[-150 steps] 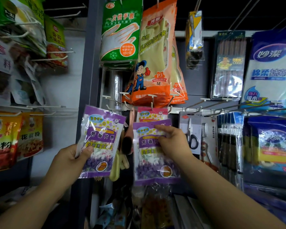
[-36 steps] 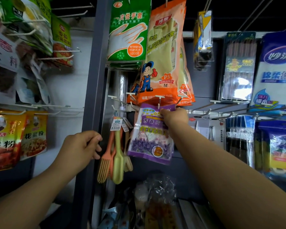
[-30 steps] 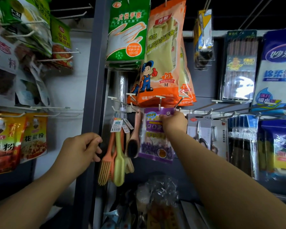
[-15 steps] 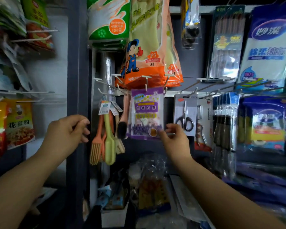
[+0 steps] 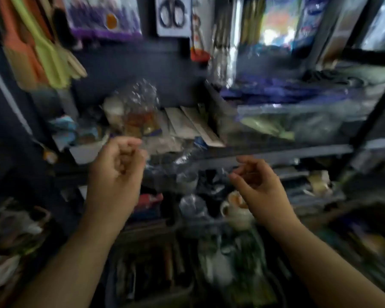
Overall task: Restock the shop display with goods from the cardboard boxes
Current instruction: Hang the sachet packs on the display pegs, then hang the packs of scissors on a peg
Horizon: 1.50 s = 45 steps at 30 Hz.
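Observation:
The view is blurred and tilted down at the lower shelves. The purple sachet packet point(image 5: 102, 16) hangs on its hook at the top edge, away from both hands. My left hand point(image 5: 118, 172) is raised in front of the shelf with its fingers curled into the palm, holding nothing. My right hand point(image 5: 258, 187) hovers at the same height with fingers loosely bent and empty. Neither hand touches any goods. No cardboard box can be made out.
Orange and green brushes point(image 5: 42, 47) hang at the upper left, a carded pair of scissors point(image 5: 173, 14) beside the purple packet. A grey shelf edge point(image 5: 276, 152) crosses behind the hands, with a clear plastic bag point(image 5: 140, 107) and purple-wrapped packs point(image 5: 287, 92) on it. Cluttered bins lie below.
My right hand has let go of the hung purple packet and dropped lower. The camera has swung downward, so the hooks moved up to the top edge. Both hands are empty.

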Each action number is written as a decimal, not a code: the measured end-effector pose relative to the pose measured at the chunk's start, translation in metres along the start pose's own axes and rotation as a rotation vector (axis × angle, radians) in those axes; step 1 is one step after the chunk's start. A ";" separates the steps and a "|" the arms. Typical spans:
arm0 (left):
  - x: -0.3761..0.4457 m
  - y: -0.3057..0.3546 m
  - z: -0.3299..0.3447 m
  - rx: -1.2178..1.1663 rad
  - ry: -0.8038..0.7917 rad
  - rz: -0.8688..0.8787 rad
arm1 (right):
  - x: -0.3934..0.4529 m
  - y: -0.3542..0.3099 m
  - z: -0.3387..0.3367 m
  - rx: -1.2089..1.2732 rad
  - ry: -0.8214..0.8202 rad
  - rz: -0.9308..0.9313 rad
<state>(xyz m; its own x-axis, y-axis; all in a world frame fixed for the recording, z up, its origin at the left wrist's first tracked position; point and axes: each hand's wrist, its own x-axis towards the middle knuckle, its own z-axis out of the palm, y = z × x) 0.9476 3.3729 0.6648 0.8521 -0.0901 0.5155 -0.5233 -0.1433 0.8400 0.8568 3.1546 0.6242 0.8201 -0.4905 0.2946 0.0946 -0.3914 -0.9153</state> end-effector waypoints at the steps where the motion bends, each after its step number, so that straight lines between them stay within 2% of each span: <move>1: -0.022 -0.005 0.014 -0.036 -0.056 -0.031 | -0.019 0.016 -0.011 -0.016 0.013 0.046; 5: -0.106 -0.029 0.070 -0.122 -0.299 -0.225 | -0.089 0.082 -0.054 -0.085 0.094 0.259; 10: -0.180 -0.058 0.133 -0.037 -0.548 -0.447 | -0.147 0.142 -0.118 -0.150 0.198 0.491; 16: -0.225 -0.052 0.211 0.035 -0.701 -0.536 | -0.169 0.198 -0.211 -0.191 0.238 0.706; 20: -0.248 -0.046 0.288 0.102 -0.711 -0.560 | -0.155 0.248 -0.288 -0.251 0.242 0.744; 25: -0.273 -0.035 0.404 0.127 -0.635 -0.615 | -0.090 0.323 -0.380 -0.359 0.010 0.789; 29: -0.288 -0.031 0.492 0.169 -0.629 -0.690 | -0.040 0.379 -0.416 -0.378 -0.204 0.868; 35: -0.301 -0.070 0.587 0.294 -0.723 -1.031 | 0.003 0.459 -0.420 -0.508 -0.543 0.977; 37: -0.304 -0.090 0.609 0.340 -0.702 -1.131 | 0.009 0.483 -0.416 -0.535 -0.604 0.967; 40: -0.309 -0.115 0.634 0.350 -0.664 -1.194 | 0.013 0.509 -0.408 -0.540 -0.678 0.938; 45: -0.324 -0.149 0.659 0.174 -0.445 -1.345 | 0.002 0.538 -0.398 -0.479 -0.694 0.929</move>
<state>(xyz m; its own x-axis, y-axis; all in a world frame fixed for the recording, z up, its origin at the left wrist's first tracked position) 0.7485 2.7737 0.2616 0.6374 -0.0835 -0.7660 0.6476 -0.4806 0.5913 0.6844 2.6335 0.2413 0.6047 -0.2765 -0.7469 -0.7723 -0.4327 -0.4651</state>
